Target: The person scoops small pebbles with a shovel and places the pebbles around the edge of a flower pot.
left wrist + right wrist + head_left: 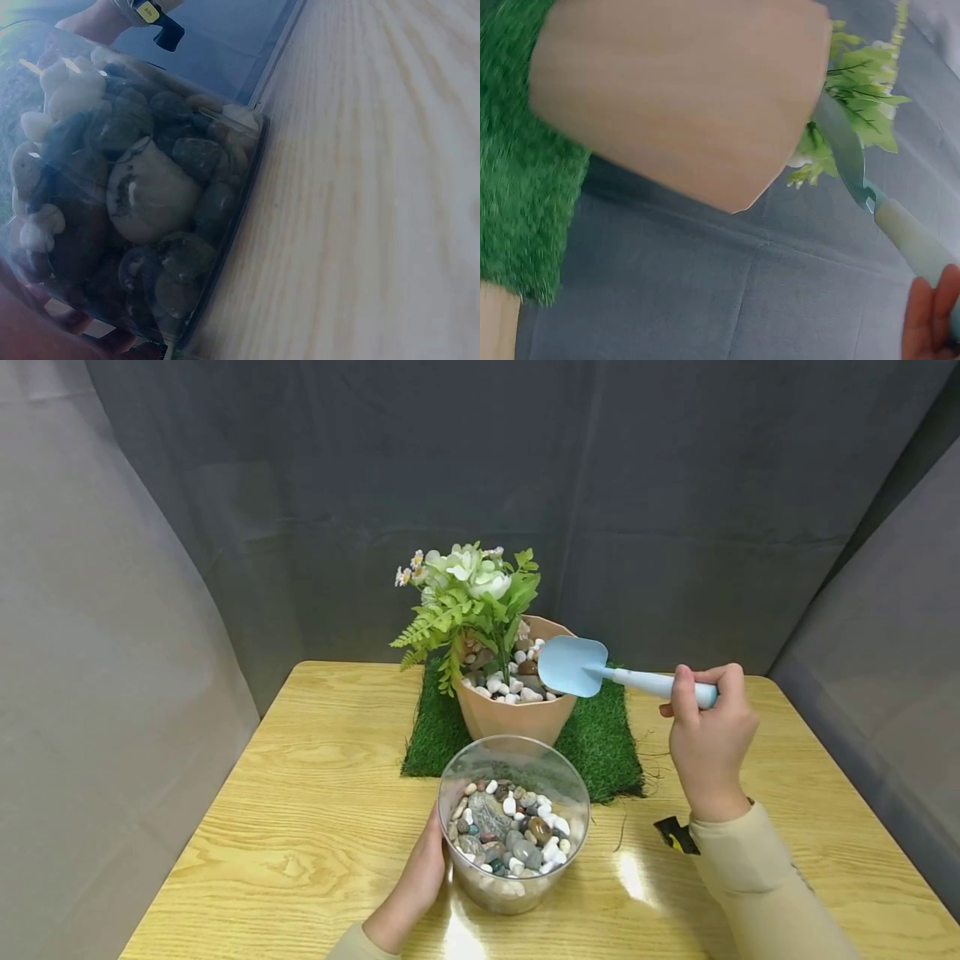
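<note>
In the head view, my right hand (712,735) grips the white handle of a light blue hand trowel (572,666). The trowel's blade is over the right rim of a peach flowerpot (510,718); no stones show on it. White and dark pebbles (528,695) fill the pot around a stand of artificial flowers (468,568). My left hand (420,864) holds the left side of a clear plastic container (502,893), partly filled with mixed stones (517,839). Some of its fingers are hidden behind the container. In the right wrist view, the blade (844,142) touches or overlaps the pot's rim.
The pot stands on a green artificial grass mat (607,752) at the back of the wooden table (300,802). Dark cloth (675,527) hangs behind, with grey cloth at both sides. A black strap end (675,835) hangs near my right cuff.
</note>
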Motion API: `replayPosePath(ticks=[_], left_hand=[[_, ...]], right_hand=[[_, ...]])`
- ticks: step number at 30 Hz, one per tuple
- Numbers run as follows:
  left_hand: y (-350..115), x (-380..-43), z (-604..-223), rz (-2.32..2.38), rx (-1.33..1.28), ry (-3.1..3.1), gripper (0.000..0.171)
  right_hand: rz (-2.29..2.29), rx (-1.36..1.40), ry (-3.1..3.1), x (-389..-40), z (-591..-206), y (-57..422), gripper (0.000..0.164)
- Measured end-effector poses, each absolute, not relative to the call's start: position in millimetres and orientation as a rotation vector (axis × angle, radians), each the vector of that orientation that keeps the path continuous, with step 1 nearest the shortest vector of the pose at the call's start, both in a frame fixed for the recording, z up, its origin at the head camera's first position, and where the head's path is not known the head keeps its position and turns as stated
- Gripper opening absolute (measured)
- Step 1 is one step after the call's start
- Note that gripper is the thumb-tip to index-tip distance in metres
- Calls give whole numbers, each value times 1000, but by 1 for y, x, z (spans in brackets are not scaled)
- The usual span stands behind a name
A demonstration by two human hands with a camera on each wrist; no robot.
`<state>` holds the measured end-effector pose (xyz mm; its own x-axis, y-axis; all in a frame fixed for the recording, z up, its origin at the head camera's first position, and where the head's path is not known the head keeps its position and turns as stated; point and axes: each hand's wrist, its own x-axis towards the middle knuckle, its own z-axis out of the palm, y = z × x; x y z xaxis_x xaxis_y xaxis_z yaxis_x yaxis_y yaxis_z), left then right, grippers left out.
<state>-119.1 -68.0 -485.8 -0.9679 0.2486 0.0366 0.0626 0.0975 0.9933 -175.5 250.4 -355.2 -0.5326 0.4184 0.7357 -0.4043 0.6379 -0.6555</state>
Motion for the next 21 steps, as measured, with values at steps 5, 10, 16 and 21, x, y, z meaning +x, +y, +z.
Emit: replayPosePath(ticks=[5,10,16,21], left_hand=[[-68,-120,-486,2003,347,2214,64],[-69,-121,-488,2005,374,2213,63],[-69,-121,-488,1985,362,2246,64],[-69,-121,-487,1973,358,2249,62]], right_hand=[[1400,-127,-1921,-169,-351,257,25],[1915,-201,-1902,-161,-352,263,32],[2079,-186,-1925,-145,-360,267,37],[2041,-221,-1887,-128,-363,270,35]])
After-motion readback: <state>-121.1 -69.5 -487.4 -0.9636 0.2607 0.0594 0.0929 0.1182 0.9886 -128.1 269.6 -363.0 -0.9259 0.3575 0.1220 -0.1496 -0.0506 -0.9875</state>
